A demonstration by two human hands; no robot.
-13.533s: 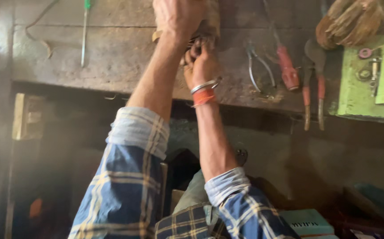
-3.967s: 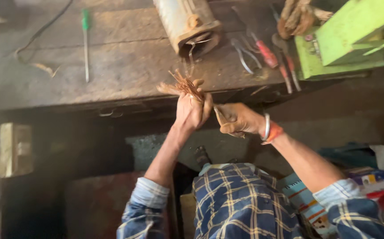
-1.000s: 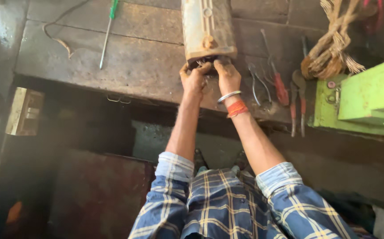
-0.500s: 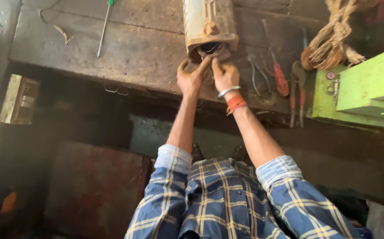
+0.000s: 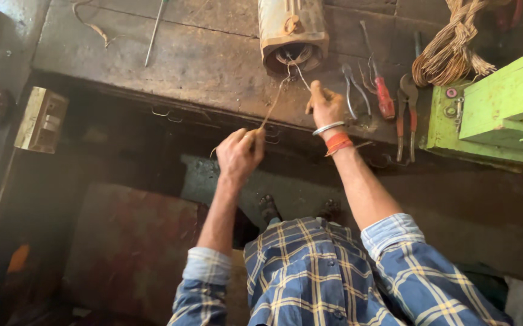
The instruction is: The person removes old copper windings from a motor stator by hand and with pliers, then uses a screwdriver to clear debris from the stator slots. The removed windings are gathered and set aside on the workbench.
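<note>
A rusty cylindrical motor body (image 5: 291, 29) lies on the worn workbench (image 5: 201, 57), its open end facing me with copper winding inside. My left hand (image 5: 241, 154) is pulled back toward me, pinching a thin copper wire (image 5: 275, 101) that runs taut from the motor's opening. Just below that opening, my right hand (image 5: 325, 105), with bangle and orange wristband, pinches another strand of wire.
Pliers and a red-handled tool (image 5: 382, 95) lie right of my right hand. A bundle of copper wire (image 5: 451, 51) rests on a green machine (image 5: 497, 115). A green-handled screwdriver (image 5: 155, 33) lies far left. A small box (image 5: 41, 119) hangs below the bench edge.
Both hands were at the motor's opening; my left hand has now drawn back toward me, pulling a strand of wire out. My right hand has stayed near the opening.
</note>
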